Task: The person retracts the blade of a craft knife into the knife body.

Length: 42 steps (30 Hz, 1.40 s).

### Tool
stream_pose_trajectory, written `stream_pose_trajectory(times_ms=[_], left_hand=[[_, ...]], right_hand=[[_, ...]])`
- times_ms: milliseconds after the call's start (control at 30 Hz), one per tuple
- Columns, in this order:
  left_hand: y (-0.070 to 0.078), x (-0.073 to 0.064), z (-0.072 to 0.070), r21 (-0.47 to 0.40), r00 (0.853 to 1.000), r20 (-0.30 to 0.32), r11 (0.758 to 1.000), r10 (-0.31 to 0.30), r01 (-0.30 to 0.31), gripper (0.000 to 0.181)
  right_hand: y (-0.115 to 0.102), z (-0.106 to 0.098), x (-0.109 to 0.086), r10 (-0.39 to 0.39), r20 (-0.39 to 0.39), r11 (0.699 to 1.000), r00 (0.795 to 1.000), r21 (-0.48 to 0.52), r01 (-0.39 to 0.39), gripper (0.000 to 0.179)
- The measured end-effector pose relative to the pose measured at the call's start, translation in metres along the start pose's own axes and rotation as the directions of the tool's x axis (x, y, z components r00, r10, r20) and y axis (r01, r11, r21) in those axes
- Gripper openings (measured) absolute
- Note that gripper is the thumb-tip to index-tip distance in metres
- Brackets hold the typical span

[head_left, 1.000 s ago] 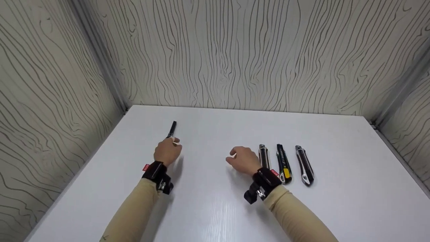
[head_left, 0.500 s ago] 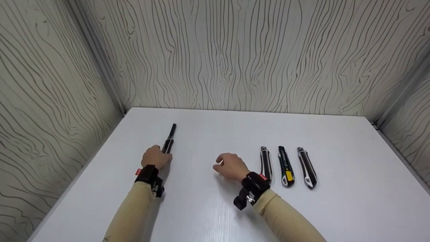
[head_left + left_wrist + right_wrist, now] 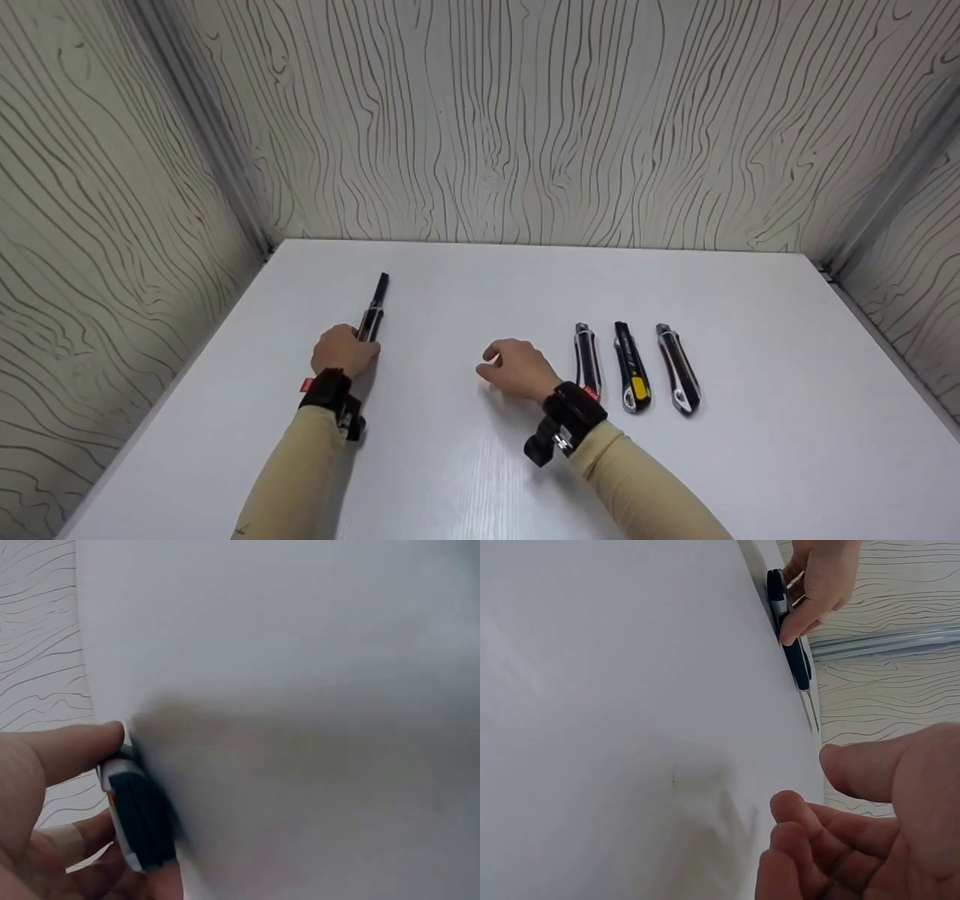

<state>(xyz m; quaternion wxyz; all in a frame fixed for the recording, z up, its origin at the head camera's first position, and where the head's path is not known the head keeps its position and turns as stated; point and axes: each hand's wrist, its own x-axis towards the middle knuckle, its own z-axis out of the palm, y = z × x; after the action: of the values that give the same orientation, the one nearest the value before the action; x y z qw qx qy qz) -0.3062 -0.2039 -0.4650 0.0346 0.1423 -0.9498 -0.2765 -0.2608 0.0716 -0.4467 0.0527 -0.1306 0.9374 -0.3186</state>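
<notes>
My left hand (image 3: 345,351) grips a utility knife (image 3: 371,321) at the left of the white table, thumb on one side and fingers on the other. Its dark blade (image 3: 382,286) extends out and points to the far edge; the rear of the handle is covered by the hand in the head view. The left wrist view shows the knife's butt end (image 3: 142,817) between thumb and fingers. Nothing is in my right hand (image 3: 519,369), which hovers near the middle with fingers loosely bent. Right of it lies a silver-and-black utility knife (image 3: 587,360), partly behind the wrist strap.
Farther right, a black-and-yellow utility knife (image 3: 632,371) and another silver-and-black one (image 3: 679,370) lie roughly parallel on the white table (image 3: 465,300). Wood-grain panels (image 3: 480,127) rise behind and at both sides.
My left hand has slid back along the knife toward me, uncovering the front of its handle. The right hand has shifted left, away from the row of knives, then stayed put.
</notes>
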Motion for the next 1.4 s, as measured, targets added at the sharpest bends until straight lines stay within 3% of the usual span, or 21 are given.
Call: stream_pose_trajectory(times_ms=[267,567,833,1033,1167,1400], left_hand=[[0.014,-0.008,-0.007,-0.052,0.999,-0.016,0.998,0.038,-0.039,0.032],[0.051,-0.022,0.005,-0.109,0.989,-0.029,0.983,0.143,-0.146,0.034],[0.095,-0.052,0.023,-0.201,0.970,0.050,0.954,0.237,-0.223,0.037],[0.122,-0.079,0.045,-0.327,0.937,0.144,0.909,0.318,-0.258,0.036],[0.138,-0.096,0.057,-0.355,0.911,0.173,0.886,0.376,-0.298,0.036],[0.160,-0.114,0.069,-0.303,0.881,0.137,0.866,0.452,-0.398,0.032]], right_hand=[[0.009,-0.004,-0.001,0.020,-0.008,1.000,1.000,0.009,-0.020,0.027],[0.018,-0.019,-0.008,0.055,-0.054,0.998,0.997,0.010,-0.054,0.029],[0.029,-0.033,-0.015,0.096,-0.092,0.995,0.991,0.044,-0.092,0.032],[0.042,-0.045,-0.020,0.147,-0.080,0.983,0.986,0.119,-0.137,0.031],[0.048,-0.048,-0.021,0.204,-0.071,0.943,0.976,0.283,-0.176,0.037],[0.051,-0.050,-0.024,0.283,-0.097,0.823,0.954,0.535,-0.190,0.039]])
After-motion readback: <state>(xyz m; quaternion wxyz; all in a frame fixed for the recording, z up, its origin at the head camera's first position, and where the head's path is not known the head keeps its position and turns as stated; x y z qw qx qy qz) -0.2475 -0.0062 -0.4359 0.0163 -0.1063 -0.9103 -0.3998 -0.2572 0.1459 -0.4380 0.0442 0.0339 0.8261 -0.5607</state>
